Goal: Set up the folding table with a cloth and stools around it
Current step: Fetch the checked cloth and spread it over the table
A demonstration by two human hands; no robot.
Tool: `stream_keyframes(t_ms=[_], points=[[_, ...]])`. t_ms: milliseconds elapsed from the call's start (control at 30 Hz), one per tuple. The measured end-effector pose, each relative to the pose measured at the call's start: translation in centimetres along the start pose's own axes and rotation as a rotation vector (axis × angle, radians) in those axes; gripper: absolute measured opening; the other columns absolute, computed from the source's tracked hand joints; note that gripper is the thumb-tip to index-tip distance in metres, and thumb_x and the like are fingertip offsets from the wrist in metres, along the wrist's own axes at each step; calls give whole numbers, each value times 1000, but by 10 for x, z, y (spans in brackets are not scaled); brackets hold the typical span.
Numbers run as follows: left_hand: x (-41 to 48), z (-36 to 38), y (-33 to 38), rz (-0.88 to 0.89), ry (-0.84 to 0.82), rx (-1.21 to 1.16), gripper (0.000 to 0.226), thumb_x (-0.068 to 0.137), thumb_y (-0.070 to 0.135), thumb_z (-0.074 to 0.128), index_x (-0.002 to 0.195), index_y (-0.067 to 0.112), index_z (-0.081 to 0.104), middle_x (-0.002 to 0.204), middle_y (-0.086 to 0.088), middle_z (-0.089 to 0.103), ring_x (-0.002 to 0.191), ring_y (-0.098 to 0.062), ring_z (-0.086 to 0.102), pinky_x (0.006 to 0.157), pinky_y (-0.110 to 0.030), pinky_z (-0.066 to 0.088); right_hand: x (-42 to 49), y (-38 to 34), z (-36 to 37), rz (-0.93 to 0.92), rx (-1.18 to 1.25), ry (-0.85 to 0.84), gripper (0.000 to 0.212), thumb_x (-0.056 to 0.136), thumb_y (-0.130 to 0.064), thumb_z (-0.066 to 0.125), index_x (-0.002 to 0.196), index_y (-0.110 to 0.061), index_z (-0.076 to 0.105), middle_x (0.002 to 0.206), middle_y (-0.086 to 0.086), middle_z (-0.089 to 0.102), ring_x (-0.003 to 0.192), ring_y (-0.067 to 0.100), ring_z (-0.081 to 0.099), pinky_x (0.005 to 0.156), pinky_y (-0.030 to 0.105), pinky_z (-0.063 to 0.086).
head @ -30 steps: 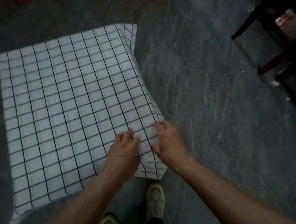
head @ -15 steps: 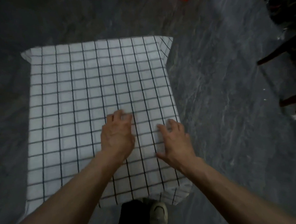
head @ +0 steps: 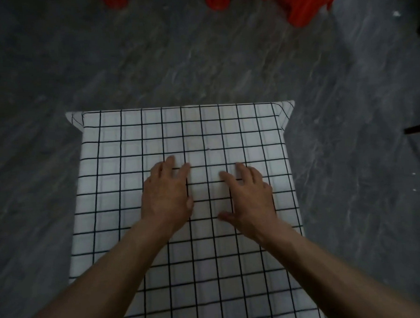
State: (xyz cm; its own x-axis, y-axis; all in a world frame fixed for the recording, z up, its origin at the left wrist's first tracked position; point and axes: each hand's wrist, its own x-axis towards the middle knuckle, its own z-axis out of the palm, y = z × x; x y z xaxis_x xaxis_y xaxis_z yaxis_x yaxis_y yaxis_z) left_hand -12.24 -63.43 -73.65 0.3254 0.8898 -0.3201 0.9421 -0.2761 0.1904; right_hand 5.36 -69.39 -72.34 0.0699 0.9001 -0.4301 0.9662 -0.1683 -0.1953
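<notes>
Both hands have moved from the cloth's near right corner to its middle, and the view now faces the table square-on, w/ red stools [head: 300, 1] in sight at top. Left hand [head: 167, 197] and right hand [head: 251, 195] lie flat, fingers spread, palms down on the checked cloth [head: 131, 163], side by side, holding nothing. Cloth covers the tabletop, edges draped over; grey floor [head: 351, 175] around.

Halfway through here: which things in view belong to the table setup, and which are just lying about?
Part of the job:
- white cloth with black grid lines, spread flat
- left hand and right hand, both pressing flat on the cloth
- red plastic stools, on the floor beyond the cloth's far edge

Just lying about:
- dark furniture leg, at the right edge
- grey marbled floor
</notes>
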Motion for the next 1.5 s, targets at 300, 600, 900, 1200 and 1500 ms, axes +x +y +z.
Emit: stream_keyframes(t_ms=[300, 600, 900, 1200, 1500], points=[[48, -23, -4, 10, 113, -108, 51, 81, 24, 72, 129, 19, 55, 140, -7, 46, 125, -27, 42, 97, -41, 44, 60, -18, -26, -14, 35, 69, 80, 80, -46, 74, 146, -26, 33, 151, 11, 28, 137, 30, 27, 107, 42, 34], [121, -55, -38, -6, -69, -3, 87, 82, 20, 74, 153, 28, 23, 163, -5, 8, 147, -28, 9, 114, -43, 27, 143, -42, -56, -139, 22, -43, 105, 79, -43, 79, 156, -31, 8, 165, 6, -8, 151, 32, -7, 121, 52, 9], [131, -62, -45, -14, -167, -28, 103, 75, 36, 81, 154, 31, 15, 163, 0, 7, 148, -26, 5, 115, -41, 25, 181, -76, -65, -212, -87, -164, 126, 64, -37, 90, 156, -21, 4, 163, 5, 7, 149, 33, 4, 117, 59, 18], [119, -63, -83, -10, -34, -115, 86, 76, 49, 76, 147, 25, 34, 159, 1, 20, 143, -21, 18, 109, -37, 34, 186, -93, -59, -208, 1, -166, 131, 56, -43, 92, 156, -21, 10, 161, 0, 14, 148, 22, 9, 120, 53, 10], [109, -79, -159, -251, -52, -102, 107, 64, 55, 82, 150, 20, 27, 156, -5, 25, 138, -31, 28, 108, -46, 37, 187, -97, -59, -159, -5, -197, 136, 55, -40, 94, 157, -22, 6, 164, 1, 8, 151, 23, 4, 121, 54, 7]])
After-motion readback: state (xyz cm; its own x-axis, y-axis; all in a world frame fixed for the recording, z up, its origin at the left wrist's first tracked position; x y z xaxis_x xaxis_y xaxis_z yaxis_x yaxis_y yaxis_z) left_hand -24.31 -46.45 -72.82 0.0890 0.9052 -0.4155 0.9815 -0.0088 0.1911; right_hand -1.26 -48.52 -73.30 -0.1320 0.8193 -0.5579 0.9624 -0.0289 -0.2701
